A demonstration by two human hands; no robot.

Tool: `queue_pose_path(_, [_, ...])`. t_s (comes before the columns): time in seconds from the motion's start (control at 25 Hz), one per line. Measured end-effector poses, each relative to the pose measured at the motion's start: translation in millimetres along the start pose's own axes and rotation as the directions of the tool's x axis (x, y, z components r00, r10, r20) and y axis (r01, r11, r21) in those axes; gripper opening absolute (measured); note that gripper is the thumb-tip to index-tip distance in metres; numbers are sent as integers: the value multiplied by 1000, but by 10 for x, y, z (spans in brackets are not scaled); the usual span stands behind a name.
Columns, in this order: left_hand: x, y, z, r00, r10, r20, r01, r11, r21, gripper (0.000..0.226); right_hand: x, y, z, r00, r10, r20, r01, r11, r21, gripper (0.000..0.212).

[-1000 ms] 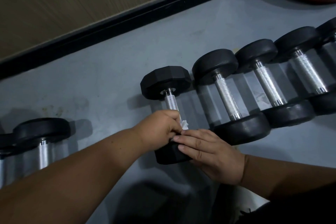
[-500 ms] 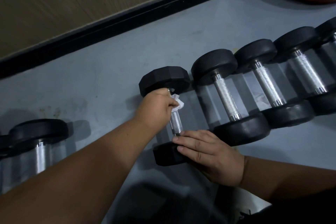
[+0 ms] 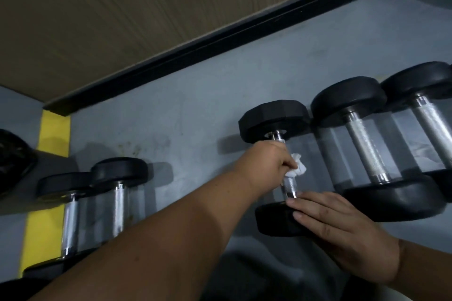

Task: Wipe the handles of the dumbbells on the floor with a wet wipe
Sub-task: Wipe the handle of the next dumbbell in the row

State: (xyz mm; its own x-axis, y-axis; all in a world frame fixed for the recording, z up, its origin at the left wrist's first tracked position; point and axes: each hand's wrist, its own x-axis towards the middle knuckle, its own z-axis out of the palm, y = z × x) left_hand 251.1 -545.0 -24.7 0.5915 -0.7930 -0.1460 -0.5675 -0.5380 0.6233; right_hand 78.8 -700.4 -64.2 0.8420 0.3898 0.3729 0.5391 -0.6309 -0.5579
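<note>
Both hands sit on one dumbbell from where I watch. At about 7 o'clock my left hand (image 3: 267, 162) comes up along the forearm and clenches a crumpled white wet wipe (image 3: 126, 169) round the upper part of the knurled chrome handle (image 3: 289, 184) of the black hex-headed dumbbell (image 3: 274, 118); a corner of the wipe pokes out past my fingers. That dumbbell lies on the grey floor (image 3: 195, 105) near frame centre, one head toward 12 o'clock and the other toward 6 o'clock. My right hand (image 3: 342, 234), entering from 4 o'clock, lies flat with straight fingers on the near head, fingertips touching the base of the handle, gripping nothing.

Far over at 9 o'clock I see a pair of round-headed black dumbbells with chrome handles (image 3: 117, 200) side by side, next to a yellow floor stripe (image 3: 46, 178). At 2 to 3 o'clock, touching the one I hold, lies a larger round-headed black dumbbell (image 3: 349, 102), with another (image 3: 420, 80) just beyond it at the frame's edge. A black skirting board (image 3: 220, 41) under a wood-grain wall panel (image 3: 146, 2) runs across at 11 o'clock.
</note>
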Motion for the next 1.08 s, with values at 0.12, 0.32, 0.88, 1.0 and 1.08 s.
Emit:
queue_pose_path(0.12, [100, -91, -33, 989, -92, -113, 89, 996, -25, 15, 32, -10, 3, 1000, 0, 8, 0, 1000, 18, 43])
queue_pose_path(0.32, [-179, -97, 79, 997, -3, -79, -2, 997, -71, 14, 42, 5, 77, 1000, -6, -27, 7, 1000, 18, 47])
queue_pose_path(0.88, [100, -204, -79, 998, -28, -64, 22, 996, -90, 14, -37, -78, -30, 943, 318, 101, -323, 945, 45, 48])
queue_pose_path(1.0, [129, -228, -93, 993, -56, -109, 47, 995, -83, 17, 18, -61, 17, 945, 324, 43, -324, 946, 2, 47])
queue_pose_path(1.08, [81, -214, -30, 989, -46, -143, 38, 997, -64, 15, -11, -44, -57, 948, 294, 125, -302, 952, 53, 46])
